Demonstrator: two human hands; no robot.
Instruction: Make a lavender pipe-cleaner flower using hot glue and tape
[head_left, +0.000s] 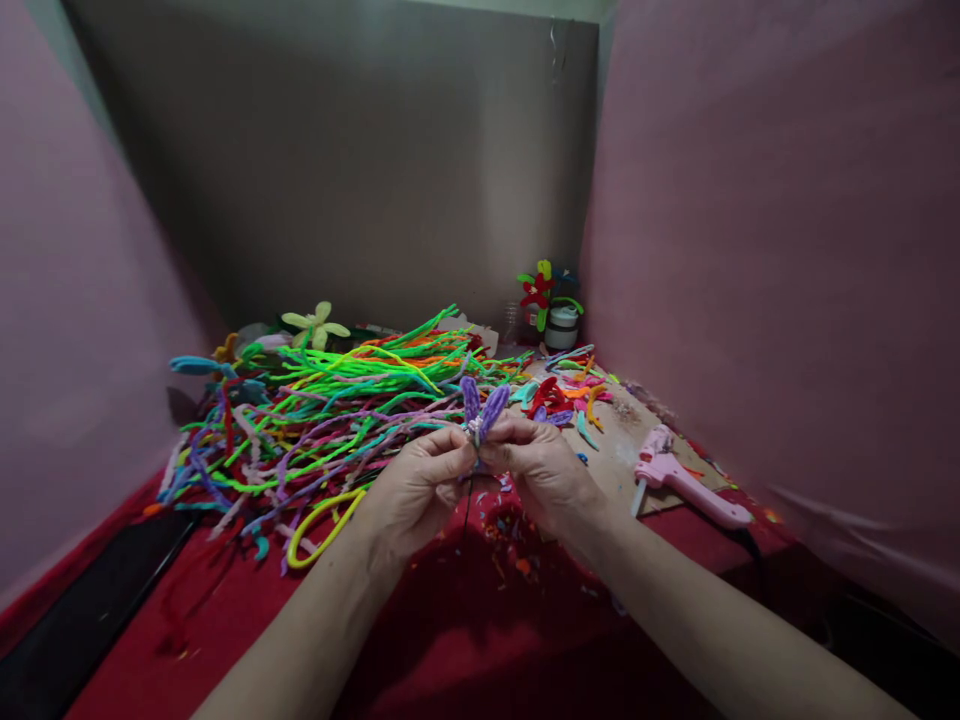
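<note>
left hand point(421, 482) and right hand point(546, 478) pinch part-built purple fuzzy-wire flower point(475, 426), two upright petals point(493, 408) visible; loose purple fuzzy petals point(555, 417) lie unattached on flat tan cardboard point(619, 462).

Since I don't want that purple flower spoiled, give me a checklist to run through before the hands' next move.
1. Left hand grip: ok, fingertips pinched at the base of the purple flower.
2. Right hand grip: ok, fingertips close in at the same base.
3. Petals pointing up: ok, both visible ones do.
4. Glue gun set down: ok, lying partly on the cardboard.
5. Glue gun heat: cannot tell.
6. Cloth free of scraps: not ok, small bits lie near the hands.
</note>
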